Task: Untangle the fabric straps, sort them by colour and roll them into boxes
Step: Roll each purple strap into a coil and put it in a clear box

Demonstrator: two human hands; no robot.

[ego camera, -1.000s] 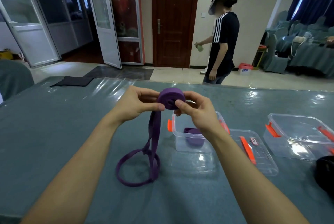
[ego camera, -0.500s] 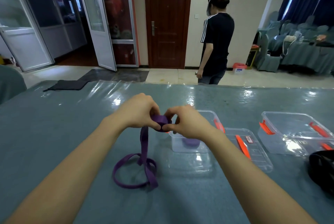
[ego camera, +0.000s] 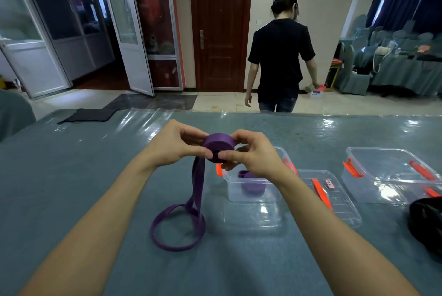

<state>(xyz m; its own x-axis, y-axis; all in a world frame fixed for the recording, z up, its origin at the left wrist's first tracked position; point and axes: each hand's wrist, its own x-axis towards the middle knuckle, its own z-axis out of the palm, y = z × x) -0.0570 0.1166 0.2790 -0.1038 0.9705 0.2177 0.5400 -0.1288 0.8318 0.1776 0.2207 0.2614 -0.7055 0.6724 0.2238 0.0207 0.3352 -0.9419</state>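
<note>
Above the table I hold a partly wound purple strap roll (ego camera: 218,146) between both hands. My left hand (ego camera: 175,144) pinches its left side and my right hand (ego camera: 251,154) pinches its right side. The unrolled tail (ego camera: 197,183) hangs down from the roll and ends in a loose loop (ego camera: 177,228) lying on the table. Behind my right hand stands a clear plastic box (ego camera: 251,191) with orange clips, and another rolled purple strap (ego camera: 251,185) sits inside it.
A clear lid with an orange clip (ego camera: 330,194) lies right of that box. A second clear box (ego camera: 392,173) stands at the far right, with black fabric (ego camera: 428,221) at the table's right edge. A dark cloth (ego camera: 89,114) lies at the far left. A person (ego camera: 279,56) walks beyond the table.
The roll is raised and tilted again, showing its flat face, after being lowered between my hands. The loose loop on the table has shrunk slightly. The person behind has turned and walked away.
</note>
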